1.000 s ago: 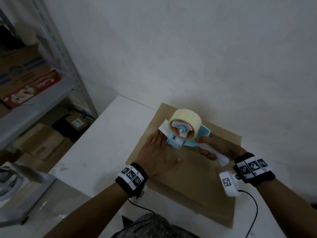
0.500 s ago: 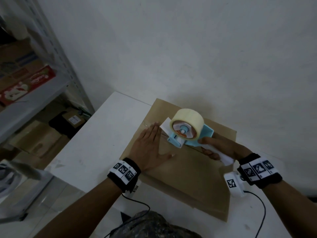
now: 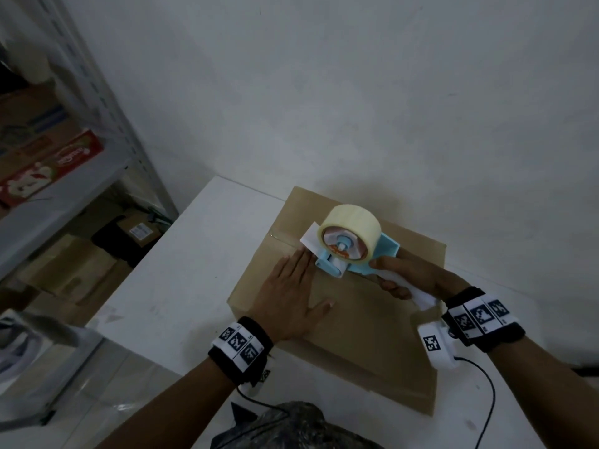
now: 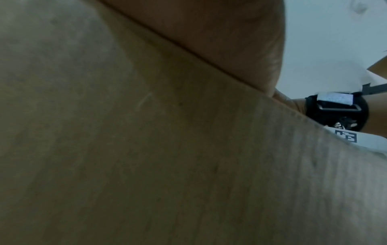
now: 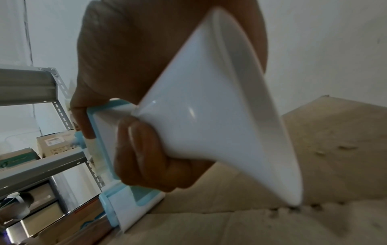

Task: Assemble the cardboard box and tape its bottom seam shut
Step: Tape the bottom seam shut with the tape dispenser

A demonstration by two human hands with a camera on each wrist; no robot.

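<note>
A brown cardboard box (image 3: 372,322) stands on the white table, its closed flaps facing up. My left hand (image 3: 291,293) lies flat on the near-left flap, fingers straight, pressing it down beside the seam. My right hand (image 3: 411,277) grips the white handle of a blue tape dispenser (image 3: 353,251), which carries a pale yellow tape roll (image 3: 351,226). The dispenser's front roller rests on the seam near the box's far left end. The left wrist view shows only cardboard (image 4: 146,149) close up. The right wrist view shows my fingers (image 5: 144,149) curled round the dispenser handle (image 5: 220,124).
The white table (image 3: 181,286) ends at its left edge, with floor below. A grey metal shelf rack (image 3: 81,176) holding cartons stands to the left. A white wall (image 3: 356,92) rises right behind the box. A black cable (image 3: 486,403) trails from my right wrist.
The tape dispenser sits a little nearer me along the seam, and my left hand has stayed flat on the flap. The camera has shifted slightly.
</note>
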